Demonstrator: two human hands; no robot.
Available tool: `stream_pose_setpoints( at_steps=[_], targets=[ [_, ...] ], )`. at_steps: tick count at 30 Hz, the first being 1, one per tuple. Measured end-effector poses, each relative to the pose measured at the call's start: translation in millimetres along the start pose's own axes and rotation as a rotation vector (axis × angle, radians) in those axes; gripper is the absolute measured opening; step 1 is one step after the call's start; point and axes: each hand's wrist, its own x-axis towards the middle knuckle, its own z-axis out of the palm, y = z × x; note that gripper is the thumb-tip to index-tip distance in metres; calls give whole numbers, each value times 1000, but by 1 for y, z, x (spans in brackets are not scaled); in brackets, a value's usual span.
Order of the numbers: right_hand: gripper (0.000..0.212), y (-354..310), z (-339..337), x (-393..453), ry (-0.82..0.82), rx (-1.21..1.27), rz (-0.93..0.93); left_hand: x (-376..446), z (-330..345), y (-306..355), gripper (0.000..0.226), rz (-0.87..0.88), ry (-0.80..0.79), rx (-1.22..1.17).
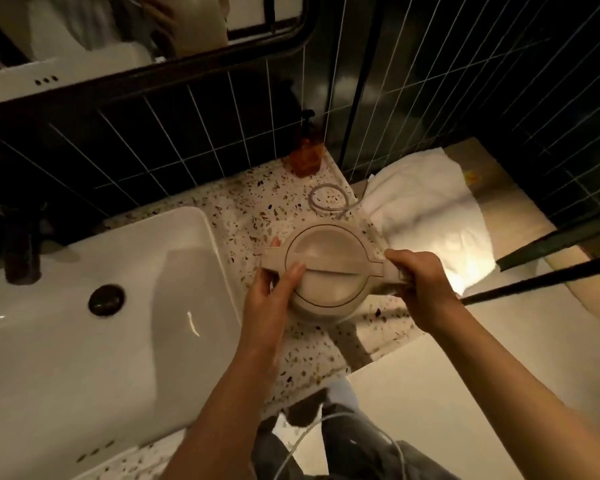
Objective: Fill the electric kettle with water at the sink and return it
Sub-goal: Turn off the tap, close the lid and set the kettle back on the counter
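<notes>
A beige electric kettle (329,271), lid closed, is over the speckled terrazzo counter (257,206) just right of the white sink (84,327). My right hand (418,289) is wrapped around its handle on the right side. My left hand (272,296) holds the spout side, thumb resting on the lid. I cannot tell whether the kettle rests on the counter or is lifted. A dark faucet (23,251) stands at the sink's back left, with the black drain (106,300) in the basin.
An amber soap pump bottle (305,150) stands at the back of the counter. A thin looped cord (328,202) lies behind the kettle. White towels (426,216) lie on the floor to the right. Dark tiles and a mirror (118,26) are behind.
</notes>
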Motion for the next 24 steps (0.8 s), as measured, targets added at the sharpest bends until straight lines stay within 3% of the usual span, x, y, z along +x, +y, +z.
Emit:
stream_pose_setpoints(
  at_steps=[3,4,8,13,17,20,24],
  targets=[
    [74,1,-22,26,-42,-63,-15,15,30,-10,72,-11,112,-86],
    [74,0,-28,34,-52,-79,-10,22,37,-14,72,-18,147,-106],
    [31,-1,-42,59,-48,-145,37,46,55,-26,62,-84,199,-196],
    [33,8,-52,91,6,-141,72,78,69,-37,60,-117,254,-180],
    [23,17,-57,110,53,-130,118,98,74,-46,60,-132,243,-160],
    [51,20,-58,119,74,-84,163,108,76,-50,72,-138,222,-142],
    [43,22,-59,127,110,-102,185,117,78,-49,55,-142,216,-117]
  ],
)
